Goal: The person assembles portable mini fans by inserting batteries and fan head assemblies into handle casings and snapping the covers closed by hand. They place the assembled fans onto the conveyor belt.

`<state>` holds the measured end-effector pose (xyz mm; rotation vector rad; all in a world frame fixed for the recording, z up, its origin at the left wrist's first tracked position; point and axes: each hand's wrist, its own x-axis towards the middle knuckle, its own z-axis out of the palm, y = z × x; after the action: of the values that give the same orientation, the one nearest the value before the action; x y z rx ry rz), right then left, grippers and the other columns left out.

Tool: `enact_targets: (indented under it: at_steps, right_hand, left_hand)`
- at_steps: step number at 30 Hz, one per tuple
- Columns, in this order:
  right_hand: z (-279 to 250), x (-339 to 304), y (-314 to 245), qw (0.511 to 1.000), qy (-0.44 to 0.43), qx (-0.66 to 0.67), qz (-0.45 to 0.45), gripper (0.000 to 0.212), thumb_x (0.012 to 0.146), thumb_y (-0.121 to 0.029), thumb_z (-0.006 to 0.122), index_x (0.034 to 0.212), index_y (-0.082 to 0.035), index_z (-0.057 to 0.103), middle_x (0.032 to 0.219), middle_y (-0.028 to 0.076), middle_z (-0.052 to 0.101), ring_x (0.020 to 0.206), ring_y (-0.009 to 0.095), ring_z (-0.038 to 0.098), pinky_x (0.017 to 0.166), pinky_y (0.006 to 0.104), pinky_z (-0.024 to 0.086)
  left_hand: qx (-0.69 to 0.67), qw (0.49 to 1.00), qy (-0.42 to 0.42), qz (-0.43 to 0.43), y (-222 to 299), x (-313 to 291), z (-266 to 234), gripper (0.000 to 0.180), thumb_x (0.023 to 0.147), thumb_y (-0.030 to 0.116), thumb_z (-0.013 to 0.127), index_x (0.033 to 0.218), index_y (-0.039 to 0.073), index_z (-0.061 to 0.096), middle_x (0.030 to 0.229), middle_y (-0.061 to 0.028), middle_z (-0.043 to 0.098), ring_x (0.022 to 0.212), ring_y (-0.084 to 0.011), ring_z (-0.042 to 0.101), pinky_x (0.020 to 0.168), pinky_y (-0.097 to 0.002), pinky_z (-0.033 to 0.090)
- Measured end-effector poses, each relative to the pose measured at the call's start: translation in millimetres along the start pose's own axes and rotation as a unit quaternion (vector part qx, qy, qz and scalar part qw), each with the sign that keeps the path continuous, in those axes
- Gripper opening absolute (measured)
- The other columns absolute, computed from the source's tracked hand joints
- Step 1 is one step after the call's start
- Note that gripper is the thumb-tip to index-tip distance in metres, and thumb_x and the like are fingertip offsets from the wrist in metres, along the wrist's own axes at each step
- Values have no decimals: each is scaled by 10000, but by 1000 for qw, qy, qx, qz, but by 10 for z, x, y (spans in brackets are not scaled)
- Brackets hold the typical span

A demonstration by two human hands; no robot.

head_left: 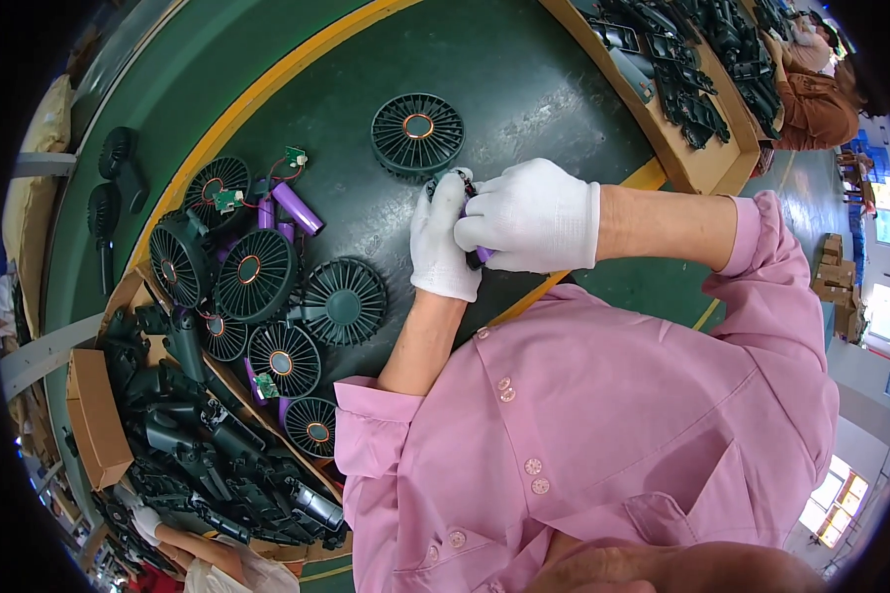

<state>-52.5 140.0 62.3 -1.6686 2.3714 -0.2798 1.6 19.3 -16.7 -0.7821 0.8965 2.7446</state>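
Observation:
My left hand (443,242), in a white knitted glove, is closed around a small assembly. My right hand (534,217), gloved the same way, presses against it with curled fingers. Between the hands shows a bit of a purple battery cell (484,253), and a dark part pokes out near the fingertips; the gloves hide the rest. Just beyond my left fingertips a round black fan head (417,130) with a copper-coloured ring lies on the green table (524,69). Whether it is joined to the held piece, I cannot tell.
To the left lie several black fan heads (255,275), with purple cells (297,209) and green circuit boards (228,201) wired among them. A box of dark housings (183,445) stands near left, and a cardboard tray (727,168) far right. Other people (816,109) work nearby.

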Motion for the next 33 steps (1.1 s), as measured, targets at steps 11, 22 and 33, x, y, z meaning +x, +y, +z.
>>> enact_targets:
  at_steps: [11,22,33]
  right_hand:
    - [-246,236,-10,986,-159,-51,13,194,702,-292,677,702,-104,629,633,95,609,589,290,633,525,400,506]
    - [-226,207,503,885,-230,380,138,175,700,-221,724,678,-49,698,590,36,639,534,119,594,490,267,455]
    - [74,-320,182,904,-49,352,237,255,773,-272,700,684,-34,695,583,85,637,527,149,620,522,286,476]
  left_hand:
    - [-4,1000,5,20,-8,-39,58,174,915,197,580,1019,58,574,888,-23,595,778,-110,565,690,-264,457]
    - [68,997,-23,22,30,4,28,219,952,237,518,1018,32,557,874,-78,616,729,-177,624,606,-292,513]
    - [98,993,-37,52,64,-101,83,304,956,276,512,1078,0,544,799,-115,622,622,-170,581,540,-280,482]
